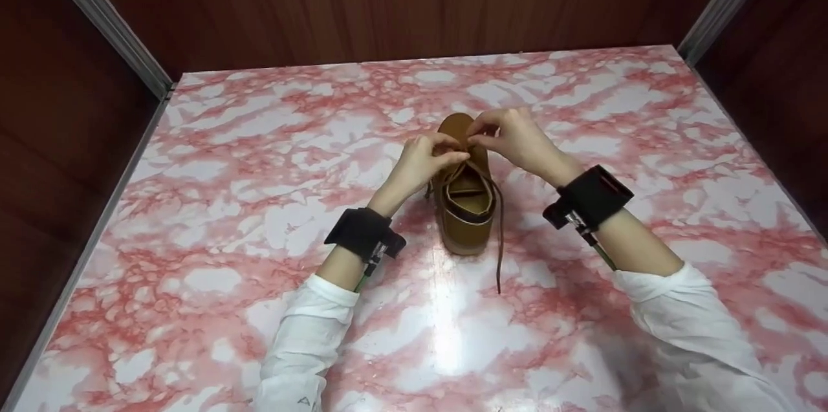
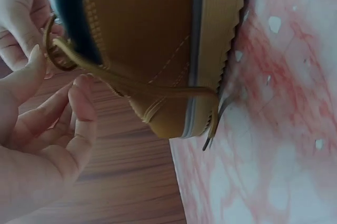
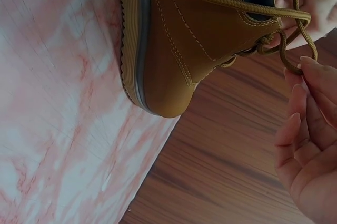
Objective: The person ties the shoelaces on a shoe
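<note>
A tan lace-up boot (image 1: pixel 469 234) stands on the table, toe pointing away, its dark-lined opening toward me. Over its front, my right hand (image 1: pixel 521 140) pinches a loop of the brown shoelace (image 3: pixel 287 58) between thumb and fingertips. My left hand (image 1: pixel 417 163) meets it from the other side, thumb and forefinger bent around the lace close to the knot. In the left wrist view, the shoelace (image 2: pixel 158 89) runs from the fingers across the boot's side. One loose lace end trails down past the heel on the right in the head view.
The table (image 1: pixel 272 205) has a red-and-white marbled top. Dark wood panels (image 1: pixel 414 4) rise behind it and at both sides, with metal corner posts (image 1: pixel 103 17). Black wrist straps (image 1: pixel 362 234) with small cameras sit on both forearms, below white sleeves.
</note>
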Motion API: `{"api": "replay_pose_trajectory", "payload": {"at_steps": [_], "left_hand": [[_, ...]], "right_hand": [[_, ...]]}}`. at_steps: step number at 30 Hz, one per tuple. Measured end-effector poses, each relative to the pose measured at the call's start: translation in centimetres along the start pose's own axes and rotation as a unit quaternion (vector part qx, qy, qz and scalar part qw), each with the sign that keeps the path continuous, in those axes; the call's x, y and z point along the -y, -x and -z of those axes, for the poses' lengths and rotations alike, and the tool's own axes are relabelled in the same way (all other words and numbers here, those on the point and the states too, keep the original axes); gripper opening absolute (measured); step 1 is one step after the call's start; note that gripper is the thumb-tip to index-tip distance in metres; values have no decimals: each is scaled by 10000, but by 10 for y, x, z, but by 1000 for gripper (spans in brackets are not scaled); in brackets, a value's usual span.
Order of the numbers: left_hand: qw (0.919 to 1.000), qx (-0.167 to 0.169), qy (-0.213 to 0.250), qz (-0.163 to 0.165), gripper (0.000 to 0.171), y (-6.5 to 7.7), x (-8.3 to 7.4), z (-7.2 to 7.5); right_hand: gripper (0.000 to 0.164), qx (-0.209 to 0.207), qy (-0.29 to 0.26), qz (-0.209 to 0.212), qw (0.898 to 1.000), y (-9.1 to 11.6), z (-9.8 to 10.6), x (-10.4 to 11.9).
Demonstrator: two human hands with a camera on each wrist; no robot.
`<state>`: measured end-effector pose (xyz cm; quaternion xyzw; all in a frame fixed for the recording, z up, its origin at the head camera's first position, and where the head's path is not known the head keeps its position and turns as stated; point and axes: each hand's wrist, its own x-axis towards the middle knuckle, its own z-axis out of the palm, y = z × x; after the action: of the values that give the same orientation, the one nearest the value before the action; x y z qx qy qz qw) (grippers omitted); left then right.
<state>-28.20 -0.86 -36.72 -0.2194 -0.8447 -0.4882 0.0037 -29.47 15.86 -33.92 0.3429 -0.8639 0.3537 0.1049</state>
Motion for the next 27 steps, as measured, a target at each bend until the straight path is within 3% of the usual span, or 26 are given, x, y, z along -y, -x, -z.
{"api": "replay_pose_trajectory", "payload": {"at_steps": [6,13,17,20,27], "left_hand": [[9997,-232,24,-105,23,-5,3,-4],[9993,-336,10,-191,19,-7,-4,-5],[9982,-559,-159,-177,15,-9,-3,-8],[9973,-710,-119,-129,13,-9,-3,-9],[9950,-984,0,-171,8,-9,-2,-11]], "right_hand": [[9,-2,-103,-144,9998,-1,-2,2],[10,-13,-322,-336,9989,-4,-5,5],[10,-42,-451,-519,9976,-5,-4,21],[9,-139,-507,-527,9972,-4,-3,32],[13,-184,-488,-436,9977,-5,3,36]]}}
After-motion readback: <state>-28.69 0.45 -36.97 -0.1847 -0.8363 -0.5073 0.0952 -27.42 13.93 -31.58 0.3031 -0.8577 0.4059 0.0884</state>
